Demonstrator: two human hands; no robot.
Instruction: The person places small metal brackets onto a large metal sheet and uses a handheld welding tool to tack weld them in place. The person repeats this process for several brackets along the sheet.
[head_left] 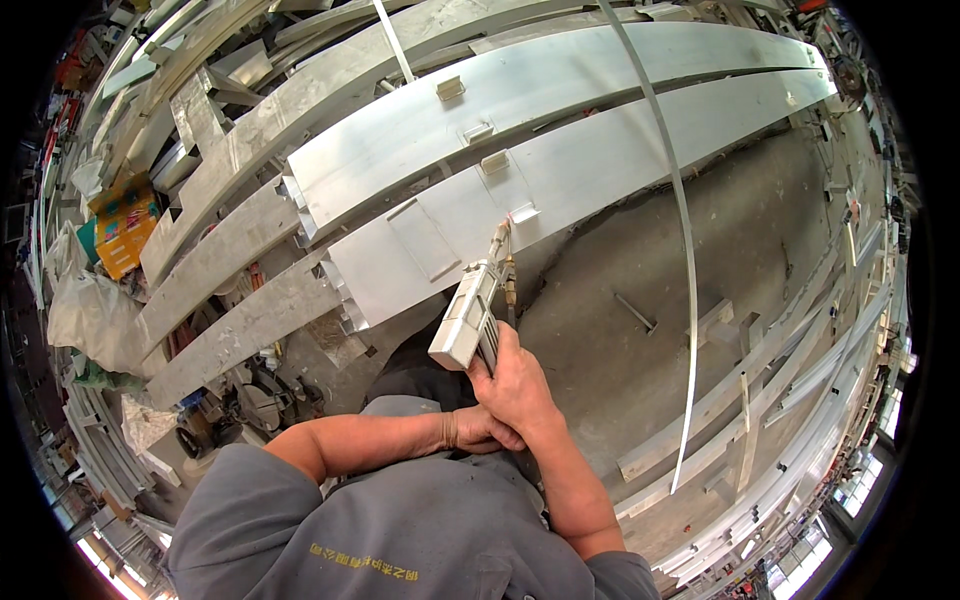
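My right hand is wrapped round the grip of a welding gun with a boxy pale body. The gun's narrow nozzle points away from me, and its tip is at a small angle bracket on the near metal panel, where a small red spot shows. Whether the tip touches the bracket I cannot tell. My left hand is closed and tucked against the underside of my right wrist, with most of its fingers hidden. Another small bracket stands on the same panel's far side.
A second long metal panel with small brackets lies beyond the near one. A pale strip crosses the view on the right. Grey beams and a plastic bag are at left. More metal profiles lie at right.
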